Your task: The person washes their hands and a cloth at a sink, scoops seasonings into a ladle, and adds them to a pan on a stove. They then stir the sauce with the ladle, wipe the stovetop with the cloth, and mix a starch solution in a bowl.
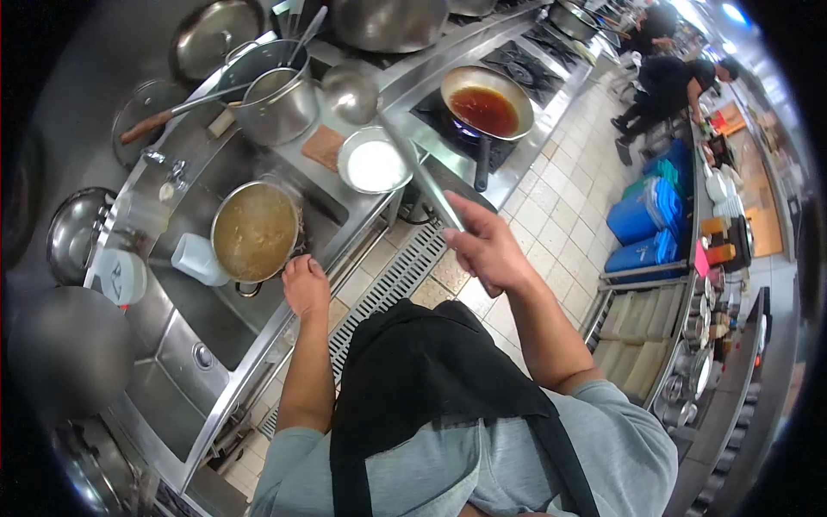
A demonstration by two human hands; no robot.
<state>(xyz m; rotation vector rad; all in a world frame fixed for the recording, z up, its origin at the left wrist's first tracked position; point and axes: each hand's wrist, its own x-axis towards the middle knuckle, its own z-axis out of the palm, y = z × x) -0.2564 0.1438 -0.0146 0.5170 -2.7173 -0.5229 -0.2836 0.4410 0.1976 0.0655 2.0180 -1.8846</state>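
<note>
My right hand [487,246] is closed around the long metal handle of a ladle [351,93]. The ladle's round bowl hangs at the upper middle, beyond a metal bowl of white liquid [376,162]. My left hand [306,284] is at the front edge of the sink, close to the right side of a pot [256,231] of cloudy brown liquid. Its fingers point forward and seem to hold nothing; whether they touch the pot is unclear. On a lit burner, a frying pan [487,102] contains reddish-brown liquid.
A tall pot [276,108] with utensils stands behind the metal sink [194,323]. In the sink lies a white plastic container [200,258]. Blue bins [642,215] and a shelf of pans line the right side. A person in black [668,90] bends at the far counter.
</note>
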